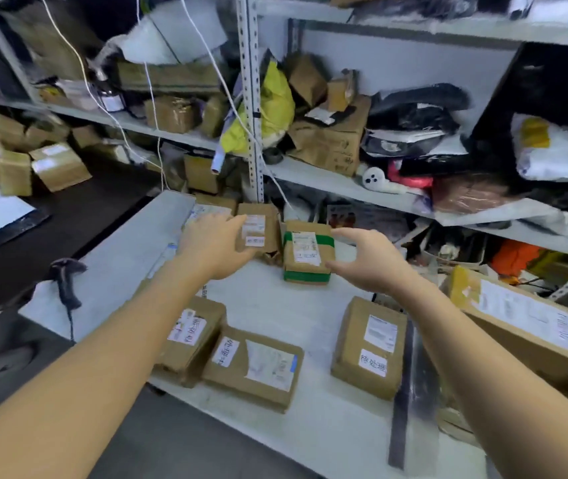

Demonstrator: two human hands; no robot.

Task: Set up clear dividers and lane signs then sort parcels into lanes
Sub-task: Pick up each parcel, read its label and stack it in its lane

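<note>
On the white table [310,326], a small brown parcel with green tape [306,254] sits at the back. My right hand [369,261] hovers just right of it, thumb and fingers spread, holding nothing. My left hand [213,243] lies against a taller brown parcel [258,229] at the back; whether it grips it I cannot tell. Nearer me lie three brown parcels with handwritten white labels: one at the left [189,337], one in the middle [254,368], one at the right [369,347]. A clear divider sheet [413,392] lies at the table's right.
A long labelled carton [524,326] lies at the far right. A black barcode scanner [66,281] stands at the table's left edge. Metal shelves [327,181] behind are crammed with boxes and bags. More parcels [57,167] sit on a dark surface at left.
</note>
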